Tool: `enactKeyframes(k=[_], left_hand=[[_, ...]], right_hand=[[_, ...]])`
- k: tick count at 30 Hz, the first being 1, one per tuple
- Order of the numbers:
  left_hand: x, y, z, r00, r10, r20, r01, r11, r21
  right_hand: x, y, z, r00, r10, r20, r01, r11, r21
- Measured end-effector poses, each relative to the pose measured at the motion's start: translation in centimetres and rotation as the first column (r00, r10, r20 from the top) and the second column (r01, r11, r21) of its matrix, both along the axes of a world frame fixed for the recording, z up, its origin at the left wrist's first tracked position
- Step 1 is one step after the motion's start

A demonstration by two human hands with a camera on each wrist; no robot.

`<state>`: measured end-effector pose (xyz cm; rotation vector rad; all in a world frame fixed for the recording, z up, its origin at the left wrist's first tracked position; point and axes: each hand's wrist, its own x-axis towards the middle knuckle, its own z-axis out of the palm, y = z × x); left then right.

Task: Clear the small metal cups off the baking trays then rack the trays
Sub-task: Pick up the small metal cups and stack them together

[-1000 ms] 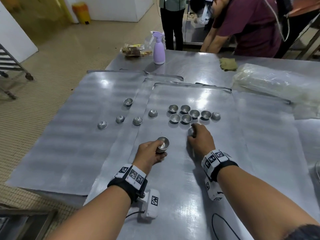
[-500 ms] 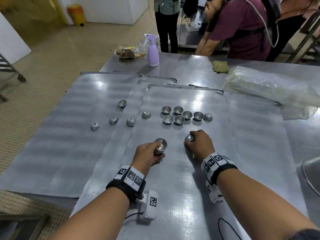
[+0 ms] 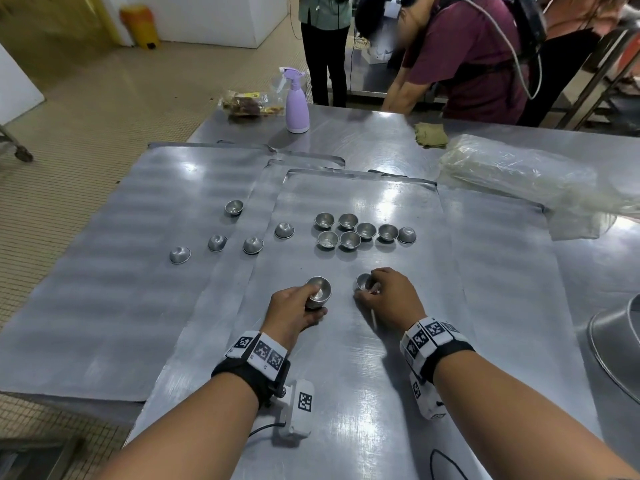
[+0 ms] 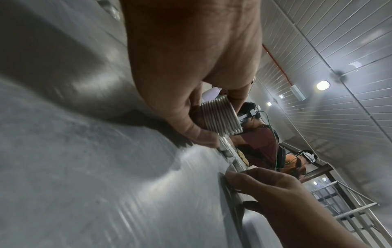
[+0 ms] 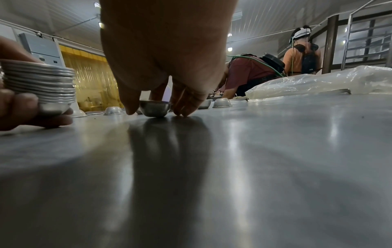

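- your left hand (image 3: 294,308) grips a nested stack of cups (image 3: 318,292), mouths up, stack axis roughly upright, tipped a bit. it sits near the front-middle of the top baking tray (image 3: 398,393); in the r wrist view the stack base looks just at the tray surface.
- your right hand (image 3: 389,299) has fingers curled round a single cup (image 3: 363,281), mouth up, resting on the tray just beside the stack. fingertips (image 5: 182,112) touch the tray either side of it; not lifted yet, i'd say.
- progress: partway. a good many cups are stacked already, but lots remain.
- left to clear: cluster of seven cups (image 3: 360,232) mid-tray, six mouth-up, the right-end one dome-up; five more scattered cups (image 3: 216,242) toward the left across the overlapping trays, mostly dome-up. those need flipping to nest, prob.
- trays: several overlap on the steel table (image 3: 381,140); none racked yet. rack frame shows only in the wrist views, well apart.
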<state>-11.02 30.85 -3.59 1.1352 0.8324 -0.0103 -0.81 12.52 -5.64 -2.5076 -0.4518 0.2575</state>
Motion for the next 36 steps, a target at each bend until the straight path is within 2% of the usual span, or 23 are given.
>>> enactKeyframes(k=[4, 7, 10, 13, 16, 21, 23, 26, 30, 32, 36], left_hand=[[0.2, 0.0, -0.1, 1.0, 0.002, 0.005, -0.002, 1.0, -0.006], [0.4, -0.1, -0.1, 1.0, 0.016, 0.014, -0.016, 1.0, -0.016], [0.8, -0.1, 0.1, 0.999, 0.038, 0.025, -0.037, 0.998, -0.05], [1.4, -0.3, 0.6, 0.996, 0.08, 0.033, -0.076, 0.989, -0.126], [1.8, -0.5, 0.9, 0.994, 0.109, 0.021, -0.103, 0.977, -0.184], [1.9, -0.4, 0.4, 0.995, 0.091, 0.027, -0.086, 0.984, -0.154], [2.1, -0.4, 0.3, 0.996, 0.088, 0.027, -0.083, 0.985, -0.151], [2.6, -0.4, 0.1, 0.998, 0.058, 0.036, -0.053, 0.991, -0.125], [3.4, -0.9, -0.4, 0.999, -0.01, 0.049, 0.014, 0.996, -0.088], [3.9, -1.4, -0.8, 0.998, -0.043, 0.045, 0.046, 0.997, -0.063], [4.7, -2.1, -1.5, 0.995, -0.099, 0.006, 0.099, 0.995, 0.007]], right_hand=[[0.0, -0.1, 0.1, 0.998, -0.03, -0.047, 0.032, 0.999, 0.043], [-0.1, 0.8, 1.3, 0.999, -0.009, -0.052, 0.02, 0.976, 0.219], [-1.0, 2.6, 3.0, 0.994, 0.087, -0.062, -0.056, 0.919, 0.391], [-2.0, 4.1, 3.4, 0.981, 0.179, -0.072, -0.14, 0.916, 0.376], [-2.4, 4.6, 2.9, 0.98, 0.192, -0.057, -0.162, 0.926, 0.342], [-2.3, 4.4, 2.7, 0.973, 0.2, -0.116, -0.146, 0.922, 0.358], [-1.1, 3.4, 2.6, 0.987, 0.121, -0.106, -0.081, 0.943, 0.324], [2.7, 0.7, 2.2, 0.995, -0.096, -0.012, 0.096, 0.981, 0.167], [8.8, -2.9, 1.7, 0.958, -0.284, 0.029, 0.285, 0.958, -0.026], [11.4, -3.9, 1.2, 0.958, -0.288, -0.006, 0.286, 0.952, -0.113], [14.2, -3.8, 0.3, 0.99, -0.126, -0.056, 0.111, 0.97, -0.218]])
